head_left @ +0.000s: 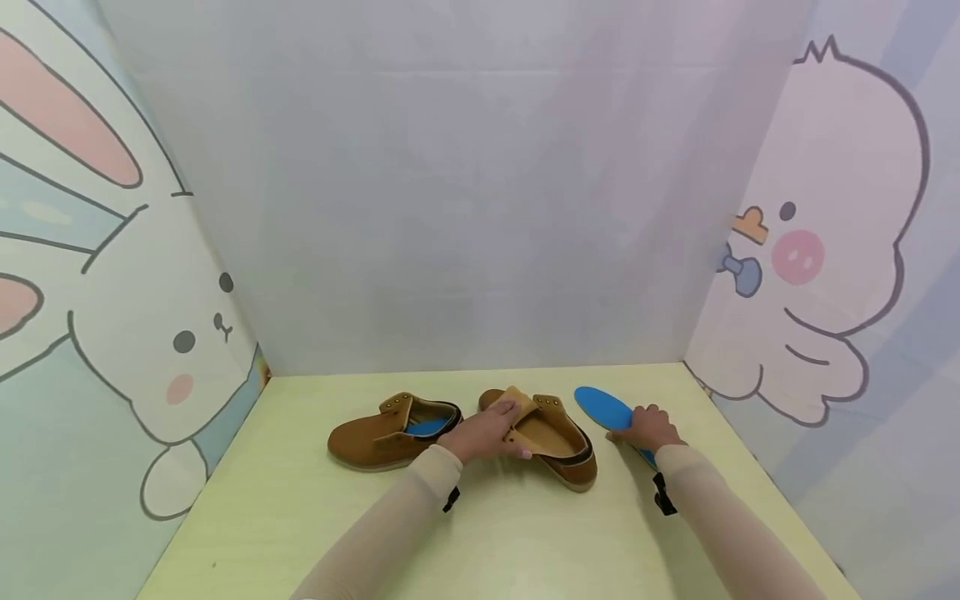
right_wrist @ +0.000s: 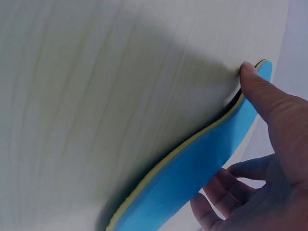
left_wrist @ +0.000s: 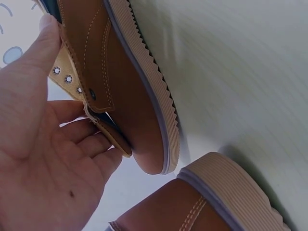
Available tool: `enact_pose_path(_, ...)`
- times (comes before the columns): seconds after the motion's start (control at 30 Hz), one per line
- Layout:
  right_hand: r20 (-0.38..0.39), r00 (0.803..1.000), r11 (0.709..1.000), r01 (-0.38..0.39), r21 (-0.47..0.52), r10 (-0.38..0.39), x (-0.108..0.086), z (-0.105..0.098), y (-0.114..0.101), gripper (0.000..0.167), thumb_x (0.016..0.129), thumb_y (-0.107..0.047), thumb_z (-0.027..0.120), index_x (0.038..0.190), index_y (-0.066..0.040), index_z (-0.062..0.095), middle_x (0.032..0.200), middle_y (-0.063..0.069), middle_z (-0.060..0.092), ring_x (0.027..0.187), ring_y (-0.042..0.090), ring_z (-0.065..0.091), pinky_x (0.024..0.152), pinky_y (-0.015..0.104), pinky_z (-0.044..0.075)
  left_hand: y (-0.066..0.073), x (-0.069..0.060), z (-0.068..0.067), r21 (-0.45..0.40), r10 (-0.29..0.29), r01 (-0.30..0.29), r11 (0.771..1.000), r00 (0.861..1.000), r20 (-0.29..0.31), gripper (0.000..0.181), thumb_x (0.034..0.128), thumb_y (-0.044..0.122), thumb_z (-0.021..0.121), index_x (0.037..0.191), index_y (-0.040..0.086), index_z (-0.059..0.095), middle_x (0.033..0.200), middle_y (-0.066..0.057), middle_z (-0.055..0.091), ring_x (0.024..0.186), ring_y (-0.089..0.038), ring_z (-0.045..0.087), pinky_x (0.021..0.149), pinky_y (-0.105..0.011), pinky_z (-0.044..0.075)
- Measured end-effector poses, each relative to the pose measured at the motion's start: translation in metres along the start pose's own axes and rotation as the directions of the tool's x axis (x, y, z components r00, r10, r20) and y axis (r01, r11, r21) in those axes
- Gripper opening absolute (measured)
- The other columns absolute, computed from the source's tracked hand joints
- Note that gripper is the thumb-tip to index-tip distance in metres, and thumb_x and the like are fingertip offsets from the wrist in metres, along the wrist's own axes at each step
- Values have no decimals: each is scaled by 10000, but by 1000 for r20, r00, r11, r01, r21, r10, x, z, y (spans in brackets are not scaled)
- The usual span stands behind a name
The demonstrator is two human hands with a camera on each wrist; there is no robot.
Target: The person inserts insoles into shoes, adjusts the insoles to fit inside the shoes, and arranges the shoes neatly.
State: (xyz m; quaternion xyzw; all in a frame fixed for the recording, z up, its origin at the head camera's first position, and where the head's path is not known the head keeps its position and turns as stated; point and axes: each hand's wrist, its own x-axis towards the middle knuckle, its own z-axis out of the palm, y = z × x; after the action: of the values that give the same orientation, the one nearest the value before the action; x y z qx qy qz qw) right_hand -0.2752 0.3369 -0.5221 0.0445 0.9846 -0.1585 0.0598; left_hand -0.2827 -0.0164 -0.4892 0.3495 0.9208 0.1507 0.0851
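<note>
My left hand (head_left: 487, 429) holds the right-hand brown lace-less shoe (head_left: 577, 473) on the table. In the left wrist view its fingers curl at the shoe's tongue (left_wrist: 113, 134), and the thumb lies at the opening's edge. Over to the right, my right hand (head_left: 651, 427) grips a blue insole (head_left: 602, 407) across its width. The right wrist view has the thumb on one edge of the insole (right_wrist: 192, 168) and fingers at the opposite edge. A second brown shoe (head_left: 367, 440) stands left of my left hand, with a blue insole (head_left: 426, 427) visible inside.
The pale wood-grain table (head_left: 540, 542) carries the shoes and insole. A white wall sheet (head_left: 480, 208) closes off the back. Side panels bear a cartoon rabbit (head_left: 150, 350) on the left and a cartoon chick (head_left: 840, 183) on the right.
</note>
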Motion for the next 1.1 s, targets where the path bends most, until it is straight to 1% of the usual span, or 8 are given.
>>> enact_pose_path(0.13,13,1000,1000,-2,-8,2,3,5,9,786,869,-437,777,1174,249,546,1019,341,490,975,482,512,838,621,482,0,2,5,7,6,-6,1000,1000,6,930,906,653,619,1609,127,312,1655,-106,255,1496,-264,293,1130,-416,392)
enact_pose_path(0.3,-25,1000,999,14,33,-13,6,4,11,736,841,-376,818,1148,243,563,986,333,566,899,446,580,807,590,517,-2,4,6,8,2,-2,1000,1000,4,936,905,679,591,1614,140,302,1662,-89,238,1494,-256,297,1129,-412,394)
enact_pose_path(0.43,-42,999,998,6,66,-4,5,-1,8,667,807,-350,855,1106,193,607,971,303,646,828,395,643,760,550,544,-2,6,4,11,-7,7,1000,1000,2,934,898,697,578,1613,161,308,1663,-77,238,1485,-255,318,1117,-408,409)
enact_pose_path(0.6,-41,999,997,10,78,-7,3,-6,1,522,815,-305,852,1024,128,649,887,204,665,723,289,621,690,476,537,-3,8,5,9,-6,6,1000,1000,-4,926,901,688,588,1608,154,321,1658,-82,252,1485,-258,320,1115,-413,411)
enact_pose_path(0.73,-51,998,996,39,81,-35,-3,-15,-6,403,847,-226,821,995,113,660,828,153,658,687,250,609,646,433,530,-3,8,6,6,-5,5,1000,1000,-1,932,899,688,590,1608,146,319,1659,-81,249,1494,-253,301,1125,-408,399)
enact_pose_path(0.83,-60,996,994,69,83,-64,-8,-26,-15,325,864,-210,802,925,74,657,753,113,626,647,231,575,600,389,487,-3,8,6,3,-3,3,1000,1000,-1,934,899,685,591,1609,145,316,1659,-84,248,1497,-252,293,1129,-408,394)
enact_pose_path(0.93,-70,994,993,94,75,-89,-12,-38,-27,304,869,-253,794,876,16,653,707,75,599,624,211,552,584,360,448,-3,7,5,-1,-3,3,1000,1000,-3,928,900,675,601,1608,144,319,1656,-92,254,1496,-252,295,1132,-407,390)
enact_pose_path(1.1,-106,978,982,185,42,-180,-23,-60,-50,292,854,-278,798,871,-21,660,723,59,607,634,211,563,591,371,476,-3,5,5,-9,-11,11,1000,1000,4,920,901,657,620,1604,141,327,1652,-100,262,1491,-256,306,1129,-410,393)
